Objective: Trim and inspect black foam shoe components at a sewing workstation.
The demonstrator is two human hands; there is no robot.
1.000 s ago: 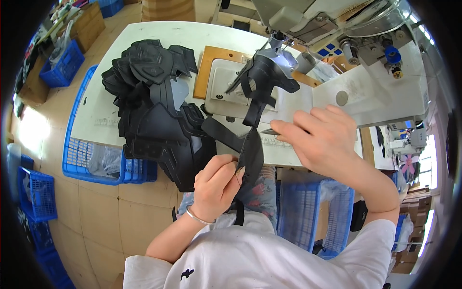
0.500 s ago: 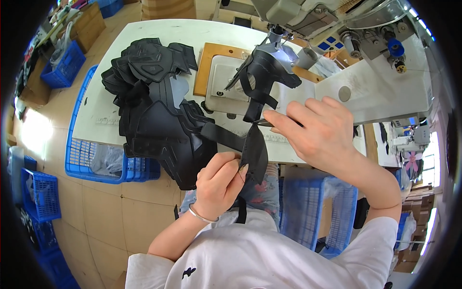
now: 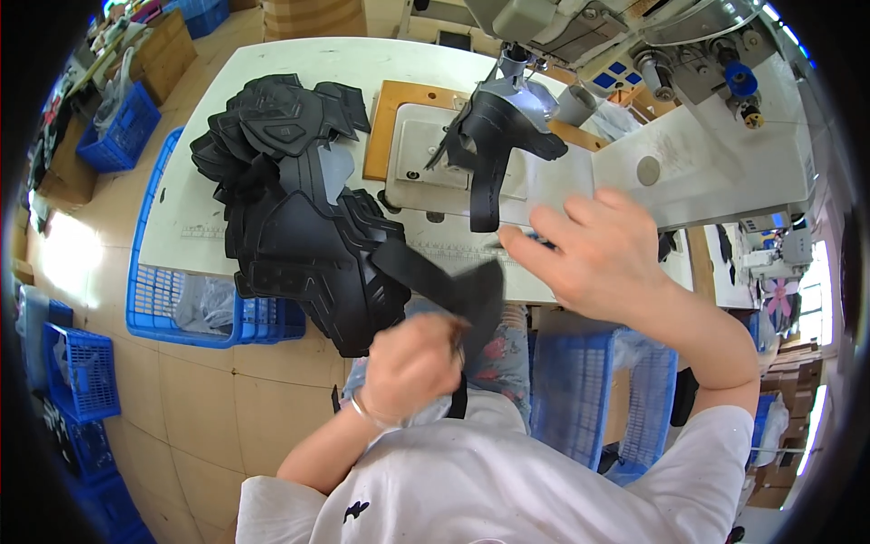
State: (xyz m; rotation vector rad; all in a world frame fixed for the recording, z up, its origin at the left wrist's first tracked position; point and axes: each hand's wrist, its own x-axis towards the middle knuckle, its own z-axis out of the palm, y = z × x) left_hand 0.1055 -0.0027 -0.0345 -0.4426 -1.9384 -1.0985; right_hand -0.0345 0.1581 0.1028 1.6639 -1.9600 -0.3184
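Note:
My left hand [image 3: 412,367], blurred by motion, is closed on the edge of a black curved padded piece [image 3: 485,295]. A black strap [image 3: 412,272] runs from that piece toward a stack of black moulded pads [image 3: 304,236] on the left. My right hand [image 3: 594,258] is closed over the table's front edge around a thin dark pointed tool [image 3: 494,244], mostly hidden by the fingers. Just beyond the tool, a black stitched strap [image 3: 487,195] hangs from another black padded piece [image 3: 507,118], which lies under the sewing machine's head [image 3: 515,62].
The white sewing table [image 3: 204,213] has a wood-framed machine plate [image 3: 376,127] in its middle. A blue basket [image 3: 227,334] with clear plastic stands below its left side; a blue crate [image 3: 571,390] stands to the right of my legs. Thread fittings [image 3: 741,82] sit at the upper right.
My left hand has drawn down and left with the curved piece, which is now apart from the strap at the machine. That strap now hangs straight. My right hand has shifted slightly.

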